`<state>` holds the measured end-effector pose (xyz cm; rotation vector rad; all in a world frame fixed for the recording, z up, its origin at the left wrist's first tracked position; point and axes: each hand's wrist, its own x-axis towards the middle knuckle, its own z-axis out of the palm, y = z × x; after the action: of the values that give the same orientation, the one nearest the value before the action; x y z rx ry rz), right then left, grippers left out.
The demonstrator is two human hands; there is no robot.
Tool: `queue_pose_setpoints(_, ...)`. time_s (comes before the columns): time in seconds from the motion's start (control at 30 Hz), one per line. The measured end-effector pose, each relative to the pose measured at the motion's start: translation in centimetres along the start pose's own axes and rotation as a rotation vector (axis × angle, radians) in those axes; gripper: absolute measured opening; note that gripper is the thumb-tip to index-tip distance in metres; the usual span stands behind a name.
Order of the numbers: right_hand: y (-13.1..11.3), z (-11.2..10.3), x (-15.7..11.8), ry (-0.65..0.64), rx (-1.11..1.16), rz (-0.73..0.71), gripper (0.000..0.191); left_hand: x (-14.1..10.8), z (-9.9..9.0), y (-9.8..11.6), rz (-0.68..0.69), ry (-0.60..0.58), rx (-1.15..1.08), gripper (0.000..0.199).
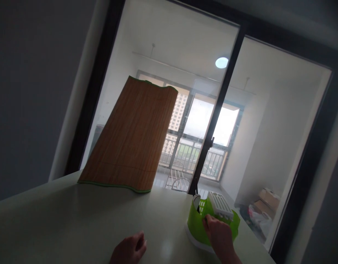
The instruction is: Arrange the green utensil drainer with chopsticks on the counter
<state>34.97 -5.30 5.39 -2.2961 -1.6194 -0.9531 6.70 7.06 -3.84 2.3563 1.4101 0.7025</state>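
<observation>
A mat (130, 135) stands near the far edge of the table (83, 220), left of a basket (195, 224) set close to the far right corner. In the basket, a slotted piece (220, 204) sits at the right rear and a utensil (196, 200) at the left rear. The right hand (220, 233) is at the basket's front; the left hand (129, 247) is farther left, toward the near edge. Behind the table is a glass door (226, 80); beyond it stand a frame (175, 179), windows (197, 119) farther back, and, past the right edge, boxes (269, 201) behind a bag (260, 222).
</observation>
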Motion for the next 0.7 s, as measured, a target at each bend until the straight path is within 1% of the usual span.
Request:
queue_pose_setpoints(0.17, -6.0, -1.2, 0.1, 0.041, 0.032, -0.025, 0.022, -0.5, -0.7, 0.8, -0.042, 0.057, -0.008, 0.018)
queue_pose_setpoints(0.27, -9.1, -1.7, 0.3, 0.057, 0.059, -0.049, 0.021, -0.6, -1.1, 0.9, -0.049, 0.025, -0.029, 0.017)
queue_pose_setpoints(0.37, -11.7, -2.0, 0.4, 0.070, 0.081, -0.077, 0.016, -0.6, -1.5, 0.8, -0.049, -0.011, -0.031, 0.018)
queue_pose_setpoints(0.43, -13.0, -2.2, 0.5, 0.079, 0.089, -0.085, 0.015, -0.5, -1.6, 0.8, -0.048, -0.020, -0.031, 0.018)
queue_pose_setpoints(0.53, -14.3, -2.6, 0.7, 0.090, 0.095, -0.088, 0.019, -0.5, -1.5, 0.7, -0.037, -0.033, -0.046, 0.019)
queue_pose_setpoints(0.63, -15.0, -2.7, 0.7, 0.096, 0.104, -0.107, 0.025, -0.4, -1.0, 0.4, -0.037, -0.035, -0.032, 0.021)
queue_pose_setpoints(0.7, -15.2, -2.2, 0.3, 0.132, 0.133, -0.139, 0.029, -0.3, -0.6, 0.2, -0.033, -0.036, -0.013, 0.022)
